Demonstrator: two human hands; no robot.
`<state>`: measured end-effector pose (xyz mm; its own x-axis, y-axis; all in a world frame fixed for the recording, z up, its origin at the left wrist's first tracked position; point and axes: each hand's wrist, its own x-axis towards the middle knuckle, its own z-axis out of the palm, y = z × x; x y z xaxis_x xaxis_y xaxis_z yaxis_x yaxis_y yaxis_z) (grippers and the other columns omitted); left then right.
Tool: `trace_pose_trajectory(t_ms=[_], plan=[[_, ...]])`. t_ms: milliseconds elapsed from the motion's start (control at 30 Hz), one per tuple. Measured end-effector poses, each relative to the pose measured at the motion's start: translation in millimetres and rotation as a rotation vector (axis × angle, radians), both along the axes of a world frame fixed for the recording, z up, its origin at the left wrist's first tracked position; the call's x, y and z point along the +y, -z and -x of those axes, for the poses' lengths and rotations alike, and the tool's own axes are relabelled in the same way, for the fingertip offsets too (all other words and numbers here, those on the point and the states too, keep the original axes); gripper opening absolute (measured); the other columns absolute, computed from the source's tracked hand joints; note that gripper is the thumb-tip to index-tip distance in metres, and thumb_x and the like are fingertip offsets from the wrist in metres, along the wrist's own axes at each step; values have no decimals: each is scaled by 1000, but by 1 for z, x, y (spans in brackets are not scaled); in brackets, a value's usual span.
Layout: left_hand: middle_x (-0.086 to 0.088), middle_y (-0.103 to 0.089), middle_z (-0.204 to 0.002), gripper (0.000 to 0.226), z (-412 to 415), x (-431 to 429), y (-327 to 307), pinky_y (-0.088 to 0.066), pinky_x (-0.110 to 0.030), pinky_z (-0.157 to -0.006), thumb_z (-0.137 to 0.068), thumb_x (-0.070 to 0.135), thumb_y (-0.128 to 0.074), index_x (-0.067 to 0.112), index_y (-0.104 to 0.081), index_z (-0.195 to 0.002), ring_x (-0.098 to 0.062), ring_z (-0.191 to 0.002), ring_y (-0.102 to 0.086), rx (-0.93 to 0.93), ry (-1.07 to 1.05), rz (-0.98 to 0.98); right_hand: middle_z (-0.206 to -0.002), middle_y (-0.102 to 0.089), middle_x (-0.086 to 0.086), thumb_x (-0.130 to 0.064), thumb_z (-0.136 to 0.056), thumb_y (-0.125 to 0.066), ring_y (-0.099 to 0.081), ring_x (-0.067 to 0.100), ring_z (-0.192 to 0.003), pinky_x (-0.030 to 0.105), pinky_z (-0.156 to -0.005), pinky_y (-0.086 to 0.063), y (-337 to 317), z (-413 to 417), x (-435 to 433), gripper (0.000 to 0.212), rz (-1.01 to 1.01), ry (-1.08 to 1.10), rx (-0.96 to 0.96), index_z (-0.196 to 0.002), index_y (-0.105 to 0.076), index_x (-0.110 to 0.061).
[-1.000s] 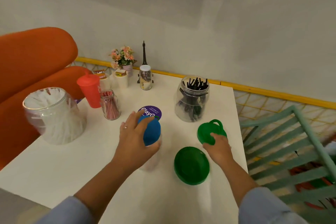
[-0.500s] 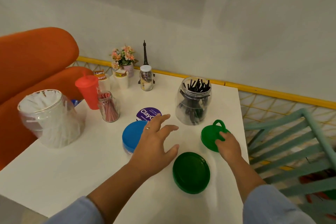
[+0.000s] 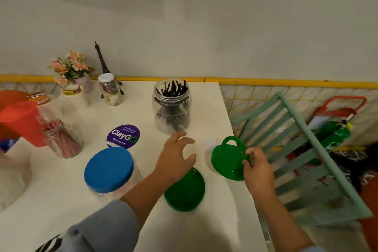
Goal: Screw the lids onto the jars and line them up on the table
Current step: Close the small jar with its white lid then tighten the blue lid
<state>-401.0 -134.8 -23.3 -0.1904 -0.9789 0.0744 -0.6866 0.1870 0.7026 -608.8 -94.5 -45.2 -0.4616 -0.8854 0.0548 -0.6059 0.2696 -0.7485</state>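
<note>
An uncapped clear jar (image 3: 172,107) of black sticks stands at the back of the white table (image 3: 61,200). My left hand (image 3: 176,156) hovers just in front of it, fingers spread, holding nothing. My right hand (image 3: 256,166) pinches the rim of a green handled lid (image 3: 227,158), tilted up off the table near the right edge. A flat green lid (image 3: 186,190) lies partly under my left wrist. A jar with a blue lid (image 3: 109,170) screwed on stands to the left.
At the left stand a small jar of pink sticks (image 3: 62,139), a red cup (image 3: 20,122), white tubs, flowers (image 3: 70,66), a small white-capped jar (image 3: 110,92) and a purple sticker (image 3: 123,136). A green slatted chair (image 3: 302,159) sits beside the table's right edge.
My left hand let go of the blue-lidded jar and moved right toward the jar of black sticks. My right hand took hold of the handled green lid and tilted it up.
</note>
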Motion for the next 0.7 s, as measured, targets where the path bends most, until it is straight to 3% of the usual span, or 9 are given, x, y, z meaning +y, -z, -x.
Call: trace_pose_trajectory(t_ms=[200, 700], plan=[[-3, -44, -136, 39, 20, -20, 39, -34, -30, -105, -81, 19, -66, 18, -59, -119, -22, -125, -44, -23, 6, -159, -113, -65, 6, -2, -90, -51, -61, 24, -101, 36, -89, -50, 23, 10, 35, 40, -87, 41, -85, -125, -51, -19], [-7, -44, -137, 47, 41, -50, 71, -38, -36, -105, -83, 21, -62, 14, -51, -128, -27, -125, -45, -153, 86, -299, -125, -61, 0, -8, -88, -56, -57, 18, -114, 31, -100, -44, 50, -8, 48, 48, -205, -46, -92, -133, -48, -21]])
